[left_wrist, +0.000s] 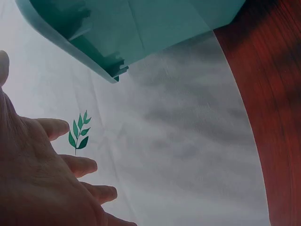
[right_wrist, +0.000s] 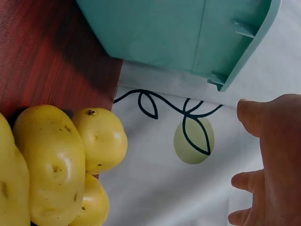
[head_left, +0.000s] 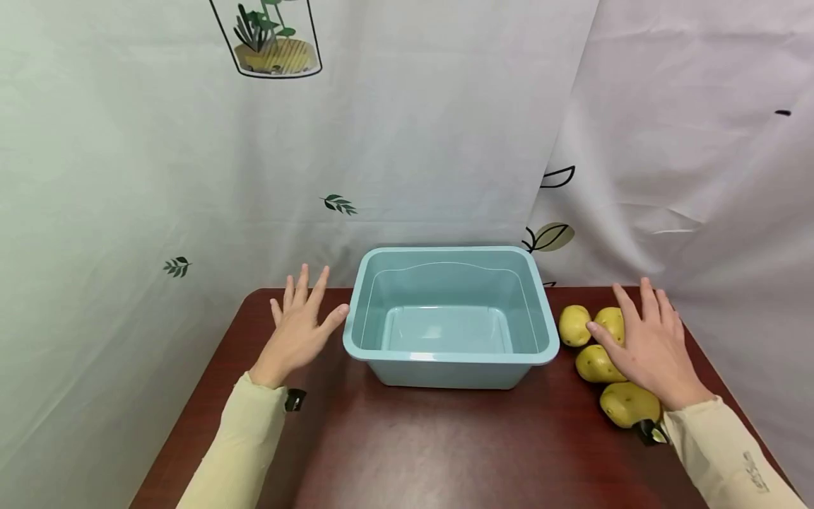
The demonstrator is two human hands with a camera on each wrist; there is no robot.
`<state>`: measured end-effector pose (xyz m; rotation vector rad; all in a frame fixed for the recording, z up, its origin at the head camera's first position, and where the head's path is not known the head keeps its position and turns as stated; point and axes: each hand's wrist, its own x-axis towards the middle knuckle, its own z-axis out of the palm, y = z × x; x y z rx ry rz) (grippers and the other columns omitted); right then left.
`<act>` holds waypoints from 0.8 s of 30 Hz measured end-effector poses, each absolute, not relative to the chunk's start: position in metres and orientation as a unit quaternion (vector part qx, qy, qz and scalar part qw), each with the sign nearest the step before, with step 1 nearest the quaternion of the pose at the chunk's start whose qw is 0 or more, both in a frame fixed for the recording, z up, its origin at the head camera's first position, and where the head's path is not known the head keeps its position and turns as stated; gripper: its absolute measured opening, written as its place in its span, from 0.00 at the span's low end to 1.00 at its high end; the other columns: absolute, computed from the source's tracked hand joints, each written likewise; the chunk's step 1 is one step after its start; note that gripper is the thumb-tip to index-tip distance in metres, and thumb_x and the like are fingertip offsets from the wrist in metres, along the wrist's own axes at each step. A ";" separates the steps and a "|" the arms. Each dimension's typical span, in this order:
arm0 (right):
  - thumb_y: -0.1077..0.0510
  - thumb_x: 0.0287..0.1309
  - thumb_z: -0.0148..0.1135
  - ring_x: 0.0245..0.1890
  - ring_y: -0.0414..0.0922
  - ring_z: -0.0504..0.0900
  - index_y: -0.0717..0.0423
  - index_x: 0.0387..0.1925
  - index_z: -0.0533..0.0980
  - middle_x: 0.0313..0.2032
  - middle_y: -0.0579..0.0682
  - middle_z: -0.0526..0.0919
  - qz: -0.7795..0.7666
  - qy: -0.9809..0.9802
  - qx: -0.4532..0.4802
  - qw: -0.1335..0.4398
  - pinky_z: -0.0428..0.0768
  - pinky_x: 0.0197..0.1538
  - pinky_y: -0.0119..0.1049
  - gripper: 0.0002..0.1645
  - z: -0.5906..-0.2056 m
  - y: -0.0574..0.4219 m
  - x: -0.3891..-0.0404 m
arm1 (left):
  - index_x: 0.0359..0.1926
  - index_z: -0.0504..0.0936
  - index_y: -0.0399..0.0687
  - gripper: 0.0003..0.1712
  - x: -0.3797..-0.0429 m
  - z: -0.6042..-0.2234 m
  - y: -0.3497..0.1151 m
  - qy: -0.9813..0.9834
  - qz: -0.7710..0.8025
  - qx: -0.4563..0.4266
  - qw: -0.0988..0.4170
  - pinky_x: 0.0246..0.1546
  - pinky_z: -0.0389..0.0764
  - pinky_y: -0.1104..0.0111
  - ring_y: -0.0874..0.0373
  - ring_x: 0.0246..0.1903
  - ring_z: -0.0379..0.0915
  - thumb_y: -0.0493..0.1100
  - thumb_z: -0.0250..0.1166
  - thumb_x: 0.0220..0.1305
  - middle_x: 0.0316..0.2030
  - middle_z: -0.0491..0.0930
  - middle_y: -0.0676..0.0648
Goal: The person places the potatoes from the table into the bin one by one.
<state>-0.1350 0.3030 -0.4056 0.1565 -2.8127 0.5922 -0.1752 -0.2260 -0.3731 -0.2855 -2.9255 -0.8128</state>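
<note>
Hanging behind everything, a pale cloth [head_left: 445,141] with leaf prints [head_left: 556,237] borders the dark red table [head_left: 407,452]. Toward its far edge stands a light blue tub [head_left: 445,375], between the hands. The left hand [head_left: 295,339] spreads, gripping nothing, near the tub; the right hand [head_left: 655,346], likewise ungripping, partly hides four yellow potatoes [head_left: 574,326] right of it.

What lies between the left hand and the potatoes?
The tub: in the head view it stands on the table, the left hand to its left, the potatoes to its right.
</note>
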 end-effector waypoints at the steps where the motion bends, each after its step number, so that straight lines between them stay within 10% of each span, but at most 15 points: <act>1: 0.38 0.70 0.54 0.73 0.75 0.34 0.61 0.78 0.49 0.76 0.72 0.33 0.205 -0.969 0.055 0.130 0.34 0.69 0.71 0.49 -0.406 0.303 -0.135 | 0.81 0.41 0.61 0.49 -0.175 -0.373 -0.226 -0.958 -0.268 -0.095 0.045 0.64 0.20 0.31 0.38 0.76 0.15 0.71 0.49 0.71 0.79 0.26 0.45; 24: 0.42 0.71 0.56 0.73 0.76 0.35 0.64 0.78 0.48 0.75 0.75 0.35 0.208 -0.969 0.072 0.111 0.36 0.67 0.75 0.50 -0.429 0.314 -0.120 | 0.81 0.43 0.63 0.47 -0.172 -0.370 -0.208 -0.951 -0.276 -0.140 0.029 0.69 0.25 0.36 0.43 0.77 0.19 0.69 0.52 0.72 0.80 0.28 0.50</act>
